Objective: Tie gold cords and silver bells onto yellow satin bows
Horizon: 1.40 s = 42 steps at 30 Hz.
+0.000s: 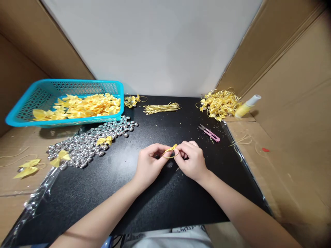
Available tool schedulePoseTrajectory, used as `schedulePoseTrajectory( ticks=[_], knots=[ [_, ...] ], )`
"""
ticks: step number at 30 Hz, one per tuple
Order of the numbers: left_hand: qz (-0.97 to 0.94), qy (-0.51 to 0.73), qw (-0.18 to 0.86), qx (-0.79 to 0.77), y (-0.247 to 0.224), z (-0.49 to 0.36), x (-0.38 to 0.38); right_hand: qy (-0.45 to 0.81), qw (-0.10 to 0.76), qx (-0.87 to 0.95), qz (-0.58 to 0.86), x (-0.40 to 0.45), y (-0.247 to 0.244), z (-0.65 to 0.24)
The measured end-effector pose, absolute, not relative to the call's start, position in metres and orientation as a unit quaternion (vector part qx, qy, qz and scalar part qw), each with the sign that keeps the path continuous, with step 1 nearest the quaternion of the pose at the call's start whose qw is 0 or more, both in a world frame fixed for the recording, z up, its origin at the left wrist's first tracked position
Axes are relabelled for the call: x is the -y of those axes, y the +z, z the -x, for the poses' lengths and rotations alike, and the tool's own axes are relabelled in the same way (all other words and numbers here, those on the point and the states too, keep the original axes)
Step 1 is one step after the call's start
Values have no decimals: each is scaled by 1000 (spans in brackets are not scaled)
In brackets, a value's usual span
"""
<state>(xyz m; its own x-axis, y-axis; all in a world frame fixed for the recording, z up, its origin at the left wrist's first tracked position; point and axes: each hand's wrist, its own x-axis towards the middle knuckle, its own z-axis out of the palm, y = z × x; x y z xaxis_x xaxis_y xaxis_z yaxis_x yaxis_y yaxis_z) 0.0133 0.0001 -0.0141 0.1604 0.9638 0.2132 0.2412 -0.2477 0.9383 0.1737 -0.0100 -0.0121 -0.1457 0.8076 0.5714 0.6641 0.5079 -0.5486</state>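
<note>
My left hand [152,161] and my right hand [191,159] meet over the middle of the black table [108,193]. Between their fingertips is a small yellow bow [172,148] with a thin gold cord loop hanging below it. The left thumb and forefinger pinch the bow and loop from the left. On the other side, the right fingers close on the same piece. A bundle of gold cords [162,108] lies beyond the hands, and pink-handled snips [210,133] rest to the right of them.
A blue basket [64,121] of yellow bows stands at the left, with silver beads [85,141] before it. Looped bows [221,103] are piled at the back right, beside a white-capped bottle [247,106]. Cardboard walls flank the table; loose bows lie left.
</note>
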Motion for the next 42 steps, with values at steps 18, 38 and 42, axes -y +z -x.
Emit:
schedulePoseTrajectory(
  ticks=[18,38,42],
  knots=[
    [-652,447,397,-466,-12,-19,13,35,454,733,505,12,-14,-175],
    [-782,363,164,-480,-13,-9,-4,47,387,749,535,11,-23,-167],
    [-796,363,142,-463,-14,-7,-6,116,384,734,548,10,-23,-167]
  ],
)
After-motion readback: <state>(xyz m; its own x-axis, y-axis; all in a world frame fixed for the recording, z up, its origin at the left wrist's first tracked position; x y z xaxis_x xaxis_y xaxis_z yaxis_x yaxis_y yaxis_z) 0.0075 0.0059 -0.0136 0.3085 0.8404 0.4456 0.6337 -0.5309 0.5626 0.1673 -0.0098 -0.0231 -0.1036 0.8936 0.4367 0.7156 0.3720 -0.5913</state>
